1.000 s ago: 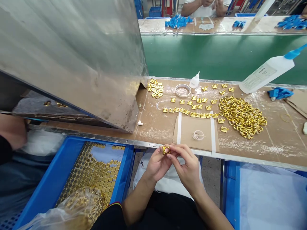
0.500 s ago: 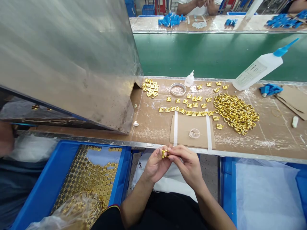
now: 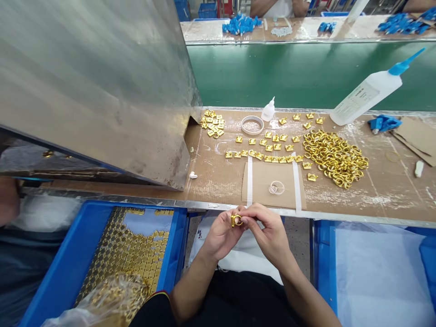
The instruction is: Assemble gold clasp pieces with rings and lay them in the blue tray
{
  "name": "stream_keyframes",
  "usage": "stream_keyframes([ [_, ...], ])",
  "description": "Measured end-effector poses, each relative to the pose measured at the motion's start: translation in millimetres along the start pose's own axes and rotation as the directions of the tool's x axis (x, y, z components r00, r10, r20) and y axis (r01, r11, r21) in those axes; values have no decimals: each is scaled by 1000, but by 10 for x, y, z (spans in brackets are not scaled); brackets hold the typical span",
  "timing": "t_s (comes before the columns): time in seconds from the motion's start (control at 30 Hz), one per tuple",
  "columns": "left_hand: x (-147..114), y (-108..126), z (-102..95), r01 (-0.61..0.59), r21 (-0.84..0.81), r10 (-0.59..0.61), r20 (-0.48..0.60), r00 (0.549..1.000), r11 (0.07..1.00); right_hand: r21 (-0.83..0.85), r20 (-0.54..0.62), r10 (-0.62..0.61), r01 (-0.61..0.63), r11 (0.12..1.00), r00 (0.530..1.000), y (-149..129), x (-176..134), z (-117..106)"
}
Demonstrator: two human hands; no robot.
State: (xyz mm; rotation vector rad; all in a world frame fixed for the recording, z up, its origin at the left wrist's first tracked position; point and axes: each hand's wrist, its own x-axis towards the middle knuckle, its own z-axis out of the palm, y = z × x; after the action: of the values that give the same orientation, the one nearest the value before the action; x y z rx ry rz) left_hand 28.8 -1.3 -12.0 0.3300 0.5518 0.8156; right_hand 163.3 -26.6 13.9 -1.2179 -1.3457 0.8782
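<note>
A gold ring with a flat square face is held in front of the table's near edge. My left hand pinches it by the face side, fingers closed. On the band's right side, the thumb and fingers of my right hand are closed as well. Just beyond my hands lies a cardboard pad with two white tape strips, bearing a small clear round dish. Rows of gold square pieces lie behind the pad, and a heap of gold rings is to their right.
A large metal housing fills the left. Beyond it lie a tape roll, a small white bottle and a large leaning bottle. A blue tray of gold pieces is at lower left. Another person's arm shows at far left.
The view has shifted slightly. Both hands stay together on the ring, with only a small shift of the fingers and ring.
</note>
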Motion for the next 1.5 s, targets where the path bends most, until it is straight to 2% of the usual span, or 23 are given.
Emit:
stream_keyframes([
  [0.33, -41, 25, 74, 25, -61, -27, -39, 999, 998, -1, 9, -7, 7, 1000, 1000, 24, -16, 43],
  [0.5, -52, -30, 47, -71, -55, 67, -86, 994, 996, -24, 5, 20, -20, 1000, 1000, 15, -2, 67],
  [0.7, -41, 18, 48, -94, -53, 91, -59, 994, 994, 34, -17, 62, -62, 998, 998, -19, -24, 83],
  [0.8, -23, 73, 89, -88, -70, 86, -38, 996, 994, 36, -46, 44, -43, 998, 998, -20, -59, 101],
  [0.97, 0, 78, 145, -78, -97, 75, -39, 996, 992, -113, -118, -44, 30, 993, 992, 1, -105, 139],
  [1.1, -6, 57, 153, -60, -128, 53, -55, 997, 990, -139, -139, -69, 49, 989, 988, 17, -123, 158],
  [1.3, -20, 61, 122, -23, -99, 11, -122, 992, 995, -125, -122, -29, 14, 992, 992, 23, -134, 151],
  [1.5, -31, 28, 97, -19, -104, 8, -104, 995, 994, -59, -120, 18, -25, 998, 993, 20, -142, 141],
])
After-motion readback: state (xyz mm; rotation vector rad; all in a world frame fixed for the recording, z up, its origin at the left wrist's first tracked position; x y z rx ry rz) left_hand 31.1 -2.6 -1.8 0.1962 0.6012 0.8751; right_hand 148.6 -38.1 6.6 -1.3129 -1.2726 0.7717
